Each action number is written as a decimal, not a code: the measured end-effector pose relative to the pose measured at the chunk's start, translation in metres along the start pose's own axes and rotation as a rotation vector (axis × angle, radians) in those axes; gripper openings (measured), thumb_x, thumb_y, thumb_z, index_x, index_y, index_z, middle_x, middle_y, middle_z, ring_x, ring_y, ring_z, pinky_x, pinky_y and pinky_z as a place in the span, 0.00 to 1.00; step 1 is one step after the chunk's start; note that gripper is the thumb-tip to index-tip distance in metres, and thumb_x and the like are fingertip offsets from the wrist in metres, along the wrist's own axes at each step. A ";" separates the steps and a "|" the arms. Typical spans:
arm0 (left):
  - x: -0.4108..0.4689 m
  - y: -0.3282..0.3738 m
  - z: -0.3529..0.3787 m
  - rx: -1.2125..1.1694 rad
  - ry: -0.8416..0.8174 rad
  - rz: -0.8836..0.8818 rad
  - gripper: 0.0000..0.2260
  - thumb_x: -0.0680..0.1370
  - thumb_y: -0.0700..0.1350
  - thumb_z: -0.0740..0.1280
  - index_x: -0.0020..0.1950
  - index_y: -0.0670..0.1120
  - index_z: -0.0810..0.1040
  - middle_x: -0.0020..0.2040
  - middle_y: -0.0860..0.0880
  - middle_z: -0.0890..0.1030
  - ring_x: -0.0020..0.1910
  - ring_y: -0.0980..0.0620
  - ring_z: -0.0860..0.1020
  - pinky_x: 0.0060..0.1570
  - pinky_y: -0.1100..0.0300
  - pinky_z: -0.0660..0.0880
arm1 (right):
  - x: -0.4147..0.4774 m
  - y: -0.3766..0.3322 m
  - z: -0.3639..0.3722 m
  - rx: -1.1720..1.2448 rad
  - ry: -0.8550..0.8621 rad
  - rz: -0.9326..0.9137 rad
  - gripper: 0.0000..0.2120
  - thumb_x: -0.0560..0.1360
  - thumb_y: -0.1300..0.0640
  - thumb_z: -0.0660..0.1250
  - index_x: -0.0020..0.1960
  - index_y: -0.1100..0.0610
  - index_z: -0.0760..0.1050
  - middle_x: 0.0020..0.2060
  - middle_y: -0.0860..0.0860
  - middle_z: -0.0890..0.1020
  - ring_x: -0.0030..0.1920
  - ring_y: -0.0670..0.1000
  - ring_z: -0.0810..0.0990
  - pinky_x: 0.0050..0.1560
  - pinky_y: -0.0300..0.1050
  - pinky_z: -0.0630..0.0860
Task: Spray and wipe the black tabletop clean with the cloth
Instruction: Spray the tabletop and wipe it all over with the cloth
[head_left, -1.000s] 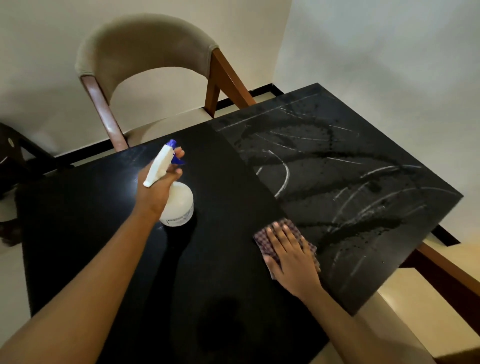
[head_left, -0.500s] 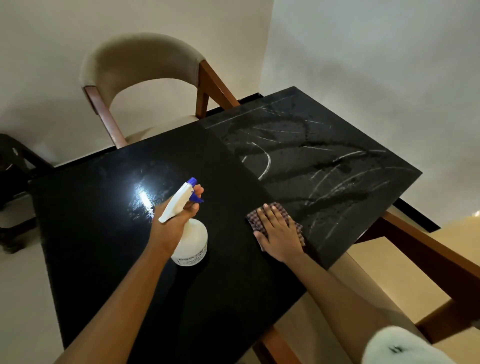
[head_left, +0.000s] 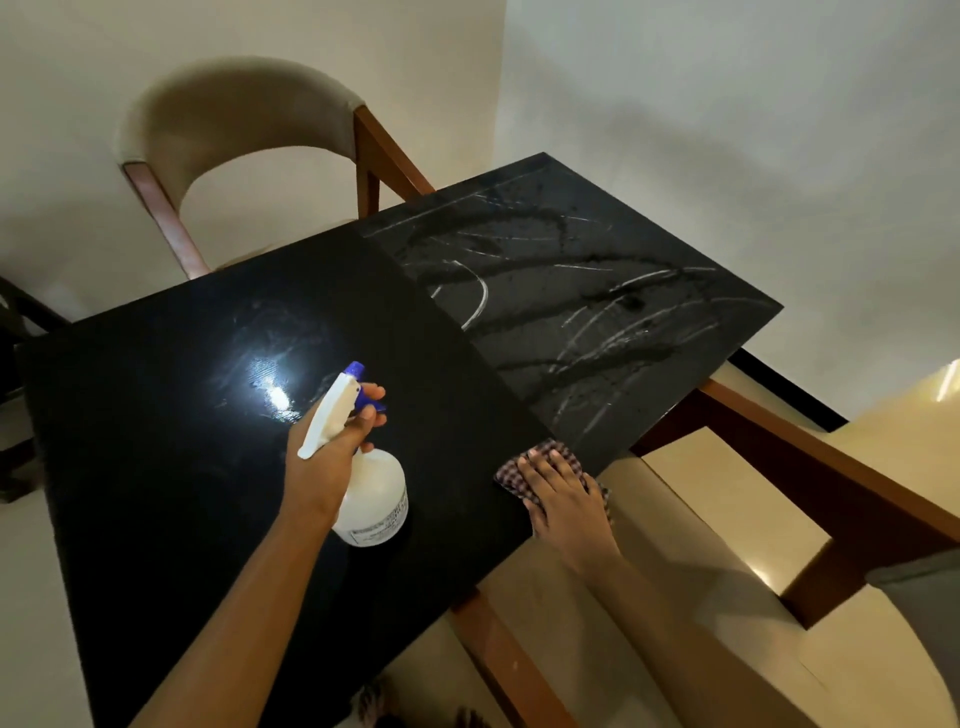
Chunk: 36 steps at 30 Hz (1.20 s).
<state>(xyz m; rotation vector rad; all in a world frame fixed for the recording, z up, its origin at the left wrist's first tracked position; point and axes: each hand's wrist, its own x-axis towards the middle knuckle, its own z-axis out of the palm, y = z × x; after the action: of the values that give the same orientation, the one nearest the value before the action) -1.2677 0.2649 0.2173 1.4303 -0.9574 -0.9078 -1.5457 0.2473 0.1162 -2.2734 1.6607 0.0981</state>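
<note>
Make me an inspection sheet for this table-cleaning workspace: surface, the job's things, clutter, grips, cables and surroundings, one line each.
Surface: black tabletop, glossy with a light glare on its left part; white streaks and wet smears on its right part.
Job's things: white plastic spray bottle with blue nozzle, in hand over the left part; red-checked cloth at the near edge.
Clutter: nothing seen.
Grips: left hand grips the bottle's neck, a finger at the trigger; right hand presses flat on the cloth.
Cables: nothing seen.
Surroundings: beige padded chair with wooden frame beyond the table; pale walls.
</note>
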 end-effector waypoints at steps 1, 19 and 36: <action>-0.008 0.000 0.002 0.003 -0.003 -0.005 0.11 0.78 0.38 0.64 0.53 0.53 0.79 0.49 0.56 0.84 0.46 0.56 0.82 0.41 0.62 0.80 | -0.009 0.003 0.000 0.021 -0.004 0.015 0.24 0.82 0.49 0.53 0.78 0.47 0.53 0.77 0.45 0.55 0.77 0.48 0.48 0.74 0.52 0.49; -0.084 0.011 -0.088 0.011 0.223 -0.094 0.12 0.78 0.39 0.65 0.61 0.42 0.77 0.52 0.48 0.83 0.46 0.50 0.82 0.42 0.61 0.79 | 0.010 -0.133 -0.019 -0.017 -0.111 0.241 0.29 0.78 0.56 0.63 0.76 0.54 0.56 0.76 0.55 0.59 0.75 0.57 0.56 0.72 0.62 0.58; -0.172 0.022 -0.125 -0.056 0.020 -0.132 0.12 0.77 0.37 0.65 0.50 0.54 0.79 0.47 0.52 0.83 0.42 0.56 0.82 0.43 0.59 0.76 | -0.173 -0.173 -0.001 1.033 -0.528 0.300 0.13 0.76 0.49 0.66 0.59 0.49 0.79 0.56 0.49 0.82 0.55 0.48 0.79 0.61 0.47 0.73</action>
<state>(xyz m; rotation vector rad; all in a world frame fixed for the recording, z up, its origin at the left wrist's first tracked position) -1.2177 0.4704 0.2495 1.4649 -0.8240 -1.0075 -1.4392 0.4517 0.1968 -1.1050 1.2878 -0.0763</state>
